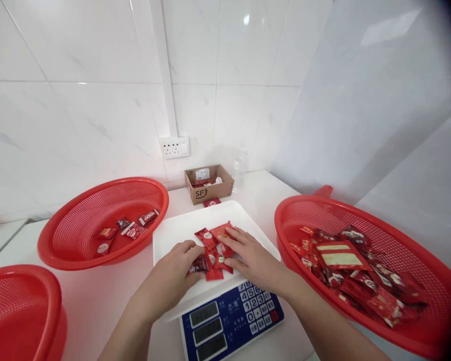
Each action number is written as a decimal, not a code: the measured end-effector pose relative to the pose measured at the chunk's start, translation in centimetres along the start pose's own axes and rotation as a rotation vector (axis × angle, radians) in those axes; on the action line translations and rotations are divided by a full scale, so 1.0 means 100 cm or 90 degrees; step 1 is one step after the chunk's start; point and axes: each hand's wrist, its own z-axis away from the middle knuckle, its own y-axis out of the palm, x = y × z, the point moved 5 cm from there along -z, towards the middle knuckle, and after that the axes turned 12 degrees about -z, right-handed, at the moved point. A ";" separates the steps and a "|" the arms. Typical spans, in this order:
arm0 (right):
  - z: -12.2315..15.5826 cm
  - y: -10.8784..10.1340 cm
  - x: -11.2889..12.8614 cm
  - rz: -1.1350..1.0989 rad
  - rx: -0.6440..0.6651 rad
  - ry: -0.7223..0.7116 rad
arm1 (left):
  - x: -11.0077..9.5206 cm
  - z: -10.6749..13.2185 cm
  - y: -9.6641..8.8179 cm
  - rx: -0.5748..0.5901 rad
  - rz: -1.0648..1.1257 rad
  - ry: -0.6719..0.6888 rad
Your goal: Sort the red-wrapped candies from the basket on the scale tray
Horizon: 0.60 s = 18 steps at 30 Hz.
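Note:
Several small red candy packets (213, 257) lie in a loose pile on the white tray (173, 225) of a digital scale (231, 313). My left hand (176, 268) is at the pile's left side, its fingers curled and its thumb below, around a dark red packet (198, 265). Stretched over the right side of the pile is my right hand (250, 253), fingers apart and touching the packets from above. Its fingers partly cover a larger red packet (222, 230). The scale's displays look dark.
On the left, a red plastic basket (71, 225) holds several packets; another red basket (56, 301) is nearer. A third basket (285, 210) at right holds many packets. Behind the scale stand a cardboard box (214, 191) with packets and a clear plastic bottle (240, 168) against the wall.

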 end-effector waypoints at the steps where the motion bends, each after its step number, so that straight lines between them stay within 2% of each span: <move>1: 0.002 -0.001 0.001 0.003 -0.002 -0.002 | 0.001 0.001 -0.001 -0.006 -0.006 0.002; 4: 0.017 -0.018 -0.005 0.022 -0.046 -0.005 | 0.007 0.004 -0.004 -0.050 -0.038 -0.013; 7: 0.038 -0.055 -0.025 0.065 -0.151 0.023 | 0.015 0.006 -0.008 -0.123 -0.058 -0.046; 9: 0.052 -0.082 -0.049 0.120 -0.195 0.094 | 0.018 0.007 -0.014 -0.184 -0.049 -0.066; 11: 0.061 -0.103 -0.081 0.181 -0.157 0.194 | 0.019 0.007 -0.020 -0.239 -0.032 -0.081; 14: 0.065 -0.119 -0.127 0.191 -0.068 0.269 | 0.017 0.009 -0.026 -0.280 -0.015 -0.085; 18: 0.060 -0.108 -0.166 0.179 0.044 0.288 | 0.012 0.010 -0.025 -0.257 -0.018 -0.071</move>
